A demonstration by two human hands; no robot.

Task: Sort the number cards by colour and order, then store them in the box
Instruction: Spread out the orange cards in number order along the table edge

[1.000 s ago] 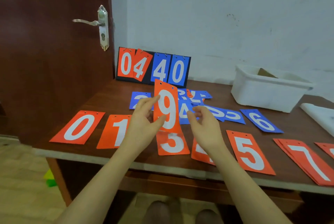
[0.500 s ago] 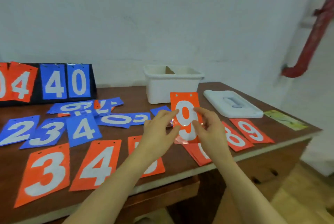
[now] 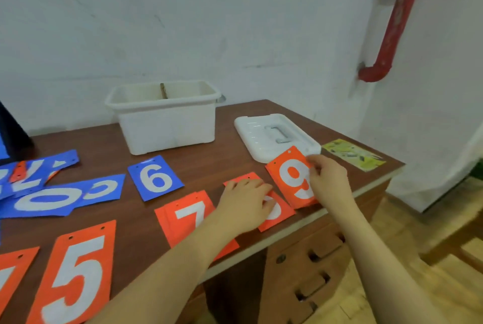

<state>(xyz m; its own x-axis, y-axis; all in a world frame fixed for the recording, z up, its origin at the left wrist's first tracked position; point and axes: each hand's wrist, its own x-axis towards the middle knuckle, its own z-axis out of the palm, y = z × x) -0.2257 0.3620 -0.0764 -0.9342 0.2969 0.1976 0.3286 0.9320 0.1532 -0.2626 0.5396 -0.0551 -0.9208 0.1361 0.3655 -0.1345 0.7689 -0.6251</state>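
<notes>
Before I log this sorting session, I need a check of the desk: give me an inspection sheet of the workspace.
Surface: brown wooden desk, drawers below.
Job's things: orange 9 card, orange 7 card, orange 5 card, blue 6 card, blue pile unsorted; white box open, lid beside it.
Clutter: yellow-green leaflet.
Grippers: right hand pinches the 9; left hand rests flat on an orange card.
Cables: nothing seen.
Surroundings: white wall, red pipe.
</notes>
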